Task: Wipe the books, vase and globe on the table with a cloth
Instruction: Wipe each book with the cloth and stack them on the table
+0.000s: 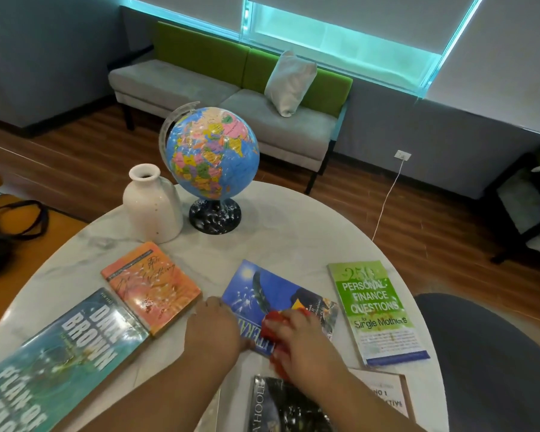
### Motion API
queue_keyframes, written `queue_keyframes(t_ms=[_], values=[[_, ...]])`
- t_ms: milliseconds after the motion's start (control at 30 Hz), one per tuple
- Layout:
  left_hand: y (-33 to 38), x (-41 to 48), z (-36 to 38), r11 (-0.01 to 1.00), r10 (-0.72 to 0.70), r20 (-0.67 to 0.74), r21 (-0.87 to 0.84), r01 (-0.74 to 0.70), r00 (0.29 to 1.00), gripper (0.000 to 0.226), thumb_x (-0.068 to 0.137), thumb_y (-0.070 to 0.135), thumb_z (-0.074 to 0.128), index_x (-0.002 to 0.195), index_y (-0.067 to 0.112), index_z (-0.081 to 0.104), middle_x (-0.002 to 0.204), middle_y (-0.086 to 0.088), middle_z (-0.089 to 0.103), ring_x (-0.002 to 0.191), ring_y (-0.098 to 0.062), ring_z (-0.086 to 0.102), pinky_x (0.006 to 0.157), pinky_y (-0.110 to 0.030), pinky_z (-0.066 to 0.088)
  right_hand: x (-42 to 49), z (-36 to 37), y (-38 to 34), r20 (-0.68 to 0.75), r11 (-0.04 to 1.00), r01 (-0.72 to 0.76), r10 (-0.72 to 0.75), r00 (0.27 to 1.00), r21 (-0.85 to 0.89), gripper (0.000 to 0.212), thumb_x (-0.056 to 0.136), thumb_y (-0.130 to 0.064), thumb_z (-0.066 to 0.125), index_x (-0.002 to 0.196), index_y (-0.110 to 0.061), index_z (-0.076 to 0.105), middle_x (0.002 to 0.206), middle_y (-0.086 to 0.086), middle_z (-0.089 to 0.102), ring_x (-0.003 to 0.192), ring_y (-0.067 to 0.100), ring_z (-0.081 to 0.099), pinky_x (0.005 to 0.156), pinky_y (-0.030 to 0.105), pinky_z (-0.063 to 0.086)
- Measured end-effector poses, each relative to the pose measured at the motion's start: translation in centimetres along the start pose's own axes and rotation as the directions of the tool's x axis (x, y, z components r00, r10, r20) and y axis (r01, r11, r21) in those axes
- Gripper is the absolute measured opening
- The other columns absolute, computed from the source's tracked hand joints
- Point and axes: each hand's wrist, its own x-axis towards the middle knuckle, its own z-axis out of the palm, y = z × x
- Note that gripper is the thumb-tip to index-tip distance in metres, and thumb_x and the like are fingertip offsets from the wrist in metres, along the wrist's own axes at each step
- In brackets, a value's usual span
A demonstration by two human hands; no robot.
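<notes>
globe (pixel 211 151) blue with pink, yellow, orange and green countries, its base (pixel 215 216) black flecked white. vase (pixel 152 207) plain white. table (pixel 293 232) white marble, grey veins. cloth (pixel 270 327) red. books: orange (pixel 150 285), blue (pixel 262 294), green (pixel 376 310), teal (pixel 66 360), black (pixel 287 406).
</notes>
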Motion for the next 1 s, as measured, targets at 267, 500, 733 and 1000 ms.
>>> queue_keyframes(t_ms=[267, 500, 733, 1000], values=[[0.4, 0.4, -1.0, 0.998, -0.053, 0.082, -0.011, 0.054, 0.995, 0.083, 0.071, 0.073, 0.063, 0.129, 0.015, 0.048, 0.121, -0.003, 0.048, 0.114, -0.019, 0.047, 0.097, -0.032, 0.043, 4.4, -1.4, 4.9, -0.069, 0.964, -0.256, 0.251, 0.966, -0.078, 0.043, 0.095, -0.017, 0.049, 0.13, -0.041, 0.054, 0.131, -0.005, 0.043, 0.117, 0.024, 0.046, 0.105, 0.034, 0.04], [0.6, 0.6, -1.8, 0.999, -0.052, 0.114, 0.004, 0.052, 0.992, 0.077, 0.072, 0.07, 0.064, 0.123, 0.015, 0.052, 0.116, -0.005, 0.046, 0.107, -0.019, 0.048, 0.09, -0.029, 0.044, 2.0, 1.5, 3.0, 0.043, 0.983, -0.092, 0.086, 0.995, 0.157, 0.039, 0.095, -0.027, 0.05, 0.131, -0.039, 0.053, 0.122, -0.01, 0.041, 0.113, 0.014, 0.047, 0.106, 0.03, 0.039], [0.5, 0.2, -2.0, 0.997, -0.072, 0.076, 0.012, 0.071, 0.995, 0.086, 0.071, 0.075, 0.061, 0.13, 0.015, 0.045, 0.122, -0.005, 0.045, 0.114, -0.02, 0.046, 0.091, -0.031, 0.042, 5.6, 0.6, 3.6, -0.042, 0.969, -0.249, 0.248, 0.968, 0.0, 0.041, 0.095, -0.019, 0.047, 0.129, -0.04, 0.053, 0.121, -0.003, 0.04, 0.11, 0.022, 0.051, 0.103, 0.035, 0.039], [0.3, 0.1, -1.6, 0.997, -0.068, 0.042, -0.037, 0.069, 0.997, 0.088, 0.071, 0.074, 0.061, 0.132, 0.015, 0.041, 0.124, -0.003, 0.043, 0.117, -0.018, 0.043, 0.093, -0.03, 0.042, 5.1, -0.7, 5.7, -0.035, 0.978, -0.191, 0.195, 0.98, 0.086, 0.035, 0.095, -0.021, 0.05, 0.125, -0.037, 0.059, 0.108, -0.011, 0.044, 0.096, 0.009, 0.054, 0.091, 0.02, 0.044]])
